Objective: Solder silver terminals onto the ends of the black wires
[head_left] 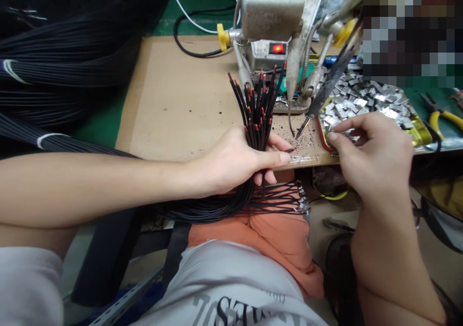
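My left hand [235,164] grips a thick bundle of black wires [257,118] whose red-sleeved ends fan upward over a cardboard-covered bench [173,99]. Below the hand, the bundle's far ends carry small metal terminals [285,203]. My right hand [372,155] hangs at the near edge of a gold-rimmed tray [415,138] heaped with silver metal pieces [361,101]. Its fingertips are pinched together there, and I cannot tell whether they hold a piece. A black-handled soldering iron [327,87] points down between my hands, its tip just above the bench.
A metal bench machine [271,12] with a lit red switch [277,48] stands at the back of the bench. Yellow-handled pliers [439,118] lie to the right. Large bundled black wires [54,70] hang at the left, and solder specks dot the cardboard.
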A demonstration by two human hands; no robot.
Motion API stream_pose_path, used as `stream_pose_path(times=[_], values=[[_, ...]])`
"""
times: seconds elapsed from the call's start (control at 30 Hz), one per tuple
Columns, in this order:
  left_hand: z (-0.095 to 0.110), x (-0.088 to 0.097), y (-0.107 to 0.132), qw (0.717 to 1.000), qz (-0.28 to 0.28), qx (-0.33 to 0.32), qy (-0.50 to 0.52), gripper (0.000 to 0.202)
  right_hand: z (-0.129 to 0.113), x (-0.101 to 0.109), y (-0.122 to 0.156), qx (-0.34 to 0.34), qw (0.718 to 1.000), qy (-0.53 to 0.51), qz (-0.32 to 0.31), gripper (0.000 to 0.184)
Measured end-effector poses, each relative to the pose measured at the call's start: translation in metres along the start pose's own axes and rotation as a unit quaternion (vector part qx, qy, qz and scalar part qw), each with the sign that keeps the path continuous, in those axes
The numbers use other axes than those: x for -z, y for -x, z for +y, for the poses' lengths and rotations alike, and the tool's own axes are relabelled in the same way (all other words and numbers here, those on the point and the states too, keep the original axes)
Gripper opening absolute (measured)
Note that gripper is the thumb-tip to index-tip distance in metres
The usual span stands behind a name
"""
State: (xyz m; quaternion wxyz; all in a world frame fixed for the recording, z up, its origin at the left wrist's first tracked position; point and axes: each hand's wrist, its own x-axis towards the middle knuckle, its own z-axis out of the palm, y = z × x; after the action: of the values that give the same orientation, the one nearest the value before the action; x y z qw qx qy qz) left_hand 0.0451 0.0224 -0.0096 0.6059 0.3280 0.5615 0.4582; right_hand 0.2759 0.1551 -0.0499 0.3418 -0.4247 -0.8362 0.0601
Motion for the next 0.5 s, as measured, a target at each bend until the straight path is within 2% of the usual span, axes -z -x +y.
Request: stream_pose_path(times=[0.07,0.13,0.23,0.4,0.5], values=[[0.0,0.0,-0.001,1.0,-0.002,0.004,-0.003,0.011,-0.003,0.002,-0.001,-0.051,0.997,-0.046,0.034,0.017],[0.001,0.0,-0.002,1.0,-0.003,0.003,0.002,0.014,-0.008,0.005,-0.003,-0.081,0.984,-0.136,0.082,0.017],[0.001,0.001,-0.004,1.0,-0.002,0.002,0.023,0.013,-0.018,0.008,-0.002,-0.071,0.953,-0.273,0.11,0.02],[0.002,0.003,-0.008,0.999,0.002,0.003,0.045,0.01,-0.042,0.006,0.011,-0.153,0.902,-0.403,0.011,0.006],[0.002,0.003,-0.01,0.998,0.005,0.007,0.058,0.011,-0.054,-0.001,0.02,-0.178,0.875,-0.447,-0.049,0.005]])
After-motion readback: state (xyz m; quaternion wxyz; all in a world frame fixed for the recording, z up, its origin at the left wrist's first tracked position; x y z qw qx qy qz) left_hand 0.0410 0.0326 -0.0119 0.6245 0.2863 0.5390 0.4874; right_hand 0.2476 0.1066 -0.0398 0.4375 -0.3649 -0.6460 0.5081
